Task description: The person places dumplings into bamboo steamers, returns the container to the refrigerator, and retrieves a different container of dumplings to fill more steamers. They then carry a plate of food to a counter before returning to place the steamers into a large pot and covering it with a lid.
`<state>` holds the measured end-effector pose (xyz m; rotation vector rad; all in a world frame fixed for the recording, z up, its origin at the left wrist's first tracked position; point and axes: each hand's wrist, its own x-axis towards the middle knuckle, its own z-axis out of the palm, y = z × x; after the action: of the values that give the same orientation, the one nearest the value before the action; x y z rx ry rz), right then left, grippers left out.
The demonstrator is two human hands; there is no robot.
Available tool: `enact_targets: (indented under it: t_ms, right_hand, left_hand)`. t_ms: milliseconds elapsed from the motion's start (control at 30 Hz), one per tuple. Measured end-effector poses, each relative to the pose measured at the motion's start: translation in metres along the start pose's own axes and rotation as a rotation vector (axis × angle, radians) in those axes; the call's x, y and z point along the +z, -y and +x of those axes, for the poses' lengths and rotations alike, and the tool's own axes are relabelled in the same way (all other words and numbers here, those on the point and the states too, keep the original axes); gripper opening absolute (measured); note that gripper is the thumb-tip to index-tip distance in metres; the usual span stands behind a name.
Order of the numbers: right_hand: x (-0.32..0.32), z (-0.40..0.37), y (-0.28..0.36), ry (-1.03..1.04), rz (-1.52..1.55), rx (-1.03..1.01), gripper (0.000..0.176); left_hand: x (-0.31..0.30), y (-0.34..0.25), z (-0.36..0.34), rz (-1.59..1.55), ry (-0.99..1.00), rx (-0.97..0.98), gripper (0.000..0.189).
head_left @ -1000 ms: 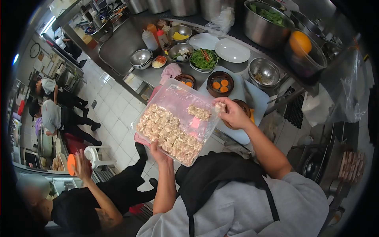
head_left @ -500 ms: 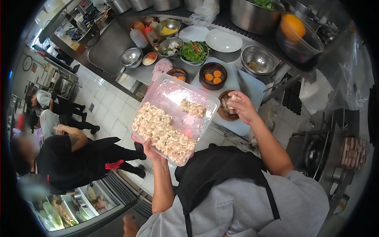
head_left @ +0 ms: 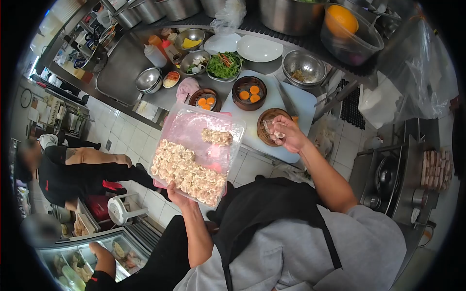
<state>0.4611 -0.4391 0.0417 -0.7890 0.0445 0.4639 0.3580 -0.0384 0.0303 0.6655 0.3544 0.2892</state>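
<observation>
My left hand (head_left: 181,198) grips a clear plastic tray (head_left: 187,121) by its near edge and holds it tilted in front of me. Rows of pale shumai dumplings (head_left: 187,174) fill its near and left part, with a short row (head_left: 216,137) apart at the upper right. My right hand (head_left: 291,137) is over a small round steamer (head_left: 262,137), fingertips pinched around a pale dumpling (head_left: 278,136), partly hidden. Behind stands another steamer (head_left: 248,107) with orange carrot slices (head_left: 254,90) inside. A third steamer (head_left: 217,103), also with carrot slices, sits left of it.
A white cutting board (head_left: 303,104) bears a knife (head_left: 286,98). Behind are a bowl of greens (head_left: 224,66), white plates (head_left: 259,48), a colander (head_left: 305,68) and squeeze bottles (head_left: 155,56). A shelf with pots (head_left: 291,17) overhangs. Co-workers (head_left: 73,169) stand at left; a black-sleeved arm (head_left: 104,264) reaches into the chilled counter.
My right hand has lowered slightly over the near steamer. The view has shifted, and the tray sits a little further left and lower. A co-worker has come close beside me at lower left.
</observation>
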Motion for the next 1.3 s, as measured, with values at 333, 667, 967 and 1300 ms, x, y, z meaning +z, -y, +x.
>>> enact_targets:
  t_ms: [333,667,967,1300]
  right_hand:
    - [-0.073,0.044,0.003,-0.117,-1.163,-0.303,0.042]
    - [-0.075,0.061,-0.018,-0.168,-1.162,-0.369,0.041]
    - [-0.048,0.048,-0.015,-0.117,-1.730,-0.483,0.048]
    - [-0.039,0.033,-0.006,-0.142,-1.884,-0.472,0.056]
  left_hand:
    - [-0.017,0.003,-0.002,-0.002,-0.042,-0.008,0.072]
    - [-0.018,0.001,-0.009,-0.001,-0.082,0.003,0.071]
    - [-0.013,0.000,-0.012,0.017,-0.077,0.032,0.070]
    - [-0.015,-0.001,-0.009,-0.009,-0.064,0.008,0.070]
